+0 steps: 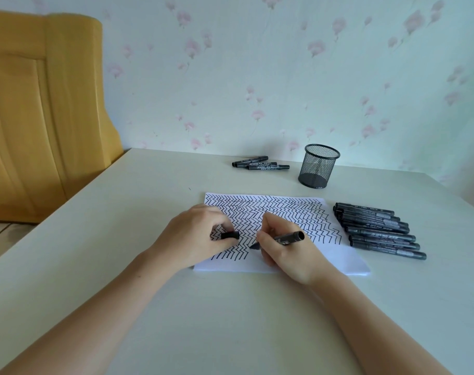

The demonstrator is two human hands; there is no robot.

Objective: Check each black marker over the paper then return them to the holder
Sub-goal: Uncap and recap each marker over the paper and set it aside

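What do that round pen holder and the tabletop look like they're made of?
Holder: black wire mesh, probably metal; you can see through its fine grid, and solid bands ring the rim and base. It is empty.

Table: smooth, pale cream surface with a soft matte sheen and no visible grain, so likely painted or laminated board, though the core can't be told.

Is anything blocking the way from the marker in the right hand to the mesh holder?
Nothing visible: bare table lies between the marker in the right hand and the holder, which looks empty.
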